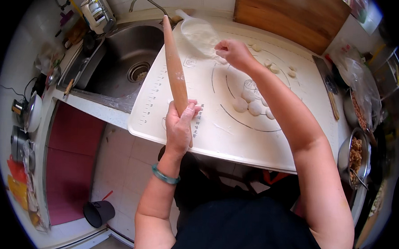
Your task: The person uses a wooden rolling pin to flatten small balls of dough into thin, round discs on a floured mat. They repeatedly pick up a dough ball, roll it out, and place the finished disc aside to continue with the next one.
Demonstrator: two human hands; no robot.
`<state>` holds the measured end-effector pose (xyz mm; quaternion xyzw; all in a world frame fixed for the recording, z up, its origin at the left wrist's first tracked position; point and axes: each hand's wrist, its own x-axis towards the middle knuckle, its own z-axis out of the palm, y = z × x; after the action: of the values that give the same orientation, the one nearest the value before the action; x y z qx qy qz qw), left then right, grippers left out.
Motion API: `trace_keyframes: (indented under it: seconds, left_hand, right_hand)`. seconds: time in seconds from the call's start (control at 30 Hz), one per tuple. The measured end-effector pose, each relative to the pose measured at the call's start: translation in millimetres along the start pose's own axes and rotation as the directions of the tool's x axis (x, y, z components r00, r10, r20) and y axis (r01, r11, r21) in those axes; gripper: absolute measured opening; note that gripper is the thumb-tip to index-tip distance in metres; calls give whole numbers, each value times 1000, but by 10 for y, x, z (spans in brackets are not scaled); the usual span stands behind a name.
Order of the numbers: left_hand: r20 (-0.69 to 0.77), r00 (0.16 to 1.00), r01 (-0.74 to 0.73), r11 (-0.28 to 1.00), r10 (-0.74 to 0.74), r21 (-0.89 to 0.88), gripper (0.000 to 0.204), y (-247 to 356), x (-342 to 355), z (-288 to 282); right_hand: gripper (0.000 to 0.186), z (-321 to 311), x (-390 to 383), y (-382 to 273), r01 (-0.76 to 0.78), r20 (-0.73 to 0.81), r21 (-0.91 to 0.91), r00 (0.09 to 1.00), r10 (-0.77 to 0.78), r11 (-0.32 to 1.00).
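My left hand [180,121] is wrapped round the lower part of a wooden rolling pin [176,74], which it holds tilted up over the left side of a white pastry mat [155,118]. Out at the far side, my right hand [231,52] has its fingers pinched together beside a white scoop [198,33] filled with flour. Whether flour is between those fingers I cannot make out. Several flattened dough rounds [254,107] lie together mid-mat, partly behind my right forearm. Small dough pieces [272,66] are scattered farther back and to the right.
A steel sink [118,54] with a curved tap [148,1] is set in at the left. Along the right stand a cleaver [325,76] and a metal bowl of filling [356,156] with a spoon. A wooden board [291,19] leans at the back. A black bucket [98,213] sits low left.
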<state>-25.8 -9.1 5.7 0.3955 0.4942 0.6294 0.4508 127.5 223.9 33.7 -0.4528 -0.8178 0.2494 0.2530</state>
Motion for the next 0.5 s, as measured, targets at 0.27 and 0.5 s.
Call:
trace_keyframes:
  seconds: [0.27, 0.5]
  left_hand:
    - [-10, 1000, 8, 1000, -8, -23, 27, -18, -12, 7]
    - [-13, 1000, -1, 1000, 1, 10, 27, -17, -1, 8]
  right_hand:
    - [22, 461, 559, 39, 155, 69, -159, 987, -146, 975]
    - [13, 313, 533, -56, 23, 102, 115, 994, -35, 993]
